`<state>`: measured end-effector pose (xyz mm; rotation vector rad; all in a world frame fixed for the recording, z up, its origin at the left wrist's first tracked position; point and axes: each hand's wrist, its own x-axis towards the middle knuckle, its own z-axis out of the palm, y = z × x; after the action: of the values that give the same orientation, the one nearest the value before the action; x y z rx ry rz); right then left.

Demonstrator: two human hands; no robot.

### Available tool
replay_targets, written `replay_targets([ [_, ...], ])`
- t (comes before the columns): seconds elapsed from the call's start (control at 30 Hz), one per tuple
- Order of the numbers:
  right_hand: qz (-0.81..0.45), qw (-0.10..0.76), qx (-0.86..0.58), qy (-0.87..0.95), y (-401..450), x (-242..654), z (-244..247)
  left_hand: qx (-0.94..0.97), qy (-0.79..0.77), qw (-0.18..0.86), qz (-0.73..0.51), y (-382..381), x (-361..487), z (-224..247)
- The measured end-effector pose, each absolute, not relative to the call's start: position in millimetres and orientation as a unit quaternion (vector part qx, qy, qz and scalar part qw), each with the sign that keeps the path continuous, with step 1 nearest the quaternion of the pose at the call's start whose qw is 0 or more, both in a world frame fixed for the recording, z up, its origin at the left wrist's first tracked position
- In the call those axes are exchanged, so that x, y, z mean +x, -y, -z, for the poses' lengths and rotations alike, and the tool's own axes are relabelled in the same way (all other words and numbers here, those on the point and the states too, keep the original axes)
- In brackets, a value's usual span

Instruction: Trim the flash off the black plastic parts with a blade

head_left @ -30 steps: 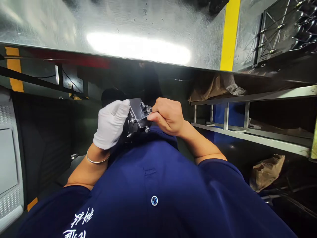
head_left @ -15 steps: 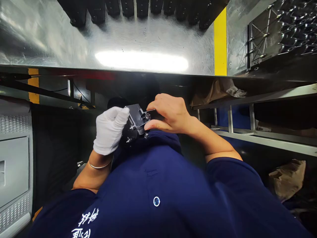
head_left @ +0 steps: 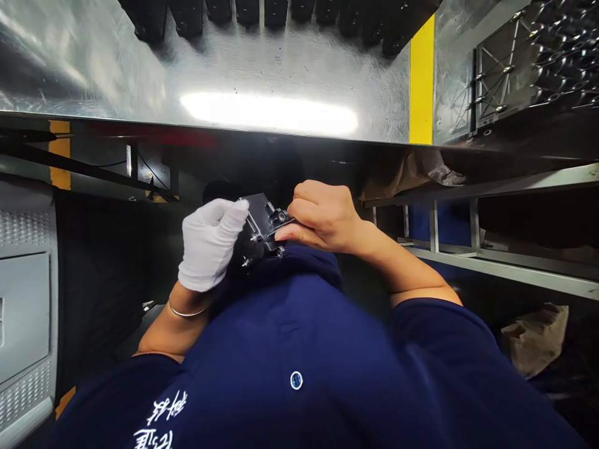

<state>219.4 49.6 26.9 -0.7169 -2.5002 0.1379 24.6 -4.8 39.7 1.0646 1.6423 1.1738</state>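
My left hand [head_left: 208, 243], in a white glove, grips a black plastic part [head_left: 257, 215] by its left side, in front of my body. The part has a flat face, a round boss and small pegs along its lower edge. My bare right hand [head_left: 322, 215] is closed at the part's right side, its thumb against or very close to the lower right edge. A thin dark strip [head_left: 284, 224] shows between its thumb and curled fingers, over the part's edge; most of it is hidden, and its kind is unclear.
A metal worktop [head_left: 281, 75] runs ahead, with a row of black parts [head_left: 276, 12] at its back and a yellow tape strip [head_left: 422, 81]. Stacked black parts [head_left: 561, 56] sit at the right. A pale metal frame [head_left: 515, 265], brown bag [head_left: 536, 340] and grey bin [head_left: 25, 299] flank me.
My right fingers have curled in, and the thin strip has swung down toward the thumb, over the part's edge. The part and left hand have shifted slightly right.
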Motion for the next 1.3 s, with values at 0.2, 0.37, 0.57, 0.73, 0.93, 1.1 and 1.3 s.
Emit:
replay_targets([
  [0.2, -0.081, 0.285, -0.26, 0.919, -49, 221, -31, 0.412, -0.654, 0.427, -0.469, 4, 27, -42],
  [0.37, -0.204, 0.241, -0.206, 0.926, -52, 224, -34, 0.413, -0.659, 0.429, -0.459, 5, 28, -38],
  [0.57, -0.276, 0.314, -0.2, 0.886, -50, 226, -28, 0.406, -0.669, 0.443, -0.437, 2, 30, -33],
  [0.73, -0.186, 0.339, -0.304, 0.87, -45, 224, -26, 0.345, -0.666, 0.499, -0.435, -1, 29, -23],
  [0.93, -0.108, 0.323, -0.333, 0.879, -42, 222, -19, 0.322, -0.663, 0.524, -0.427, -1, 30, -15],
  [1.1, -0.08, 0.322, -0.354, 0.874, -41, 220, -17, 0.305, -0.659, 0.537, -0.43, -1, 31, -16],
  [1.3, -0.081, 0.336, -0.351, 0.87, -40, 220, -16, 0.315, -0.672, 0.519, -0.425, -1, 32, -19],
])
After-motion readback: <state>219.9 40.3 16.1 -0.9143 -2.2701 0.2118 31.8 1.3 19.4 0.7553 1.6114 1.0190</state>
